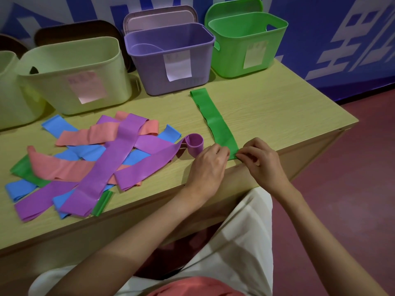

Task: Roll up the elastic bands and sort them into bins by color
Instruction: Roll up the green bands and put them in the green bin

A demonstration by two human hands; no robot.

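Left hand (210, 159) and right hand (259, 158) pinch the near end of the flat green band (213, 118) at the table edge (277, 116); rolling not yet begun. The mixed pile (94, 163) remains unsorted; the green bin (245, 42) appears empty.

Pale wood-grain tabletop (277, 112) with a boxy light front panel, blue wall (320, 28) with large white lettering behind it, dull reddish-maroon floor (352, 189) to the right, dim, even indoor light
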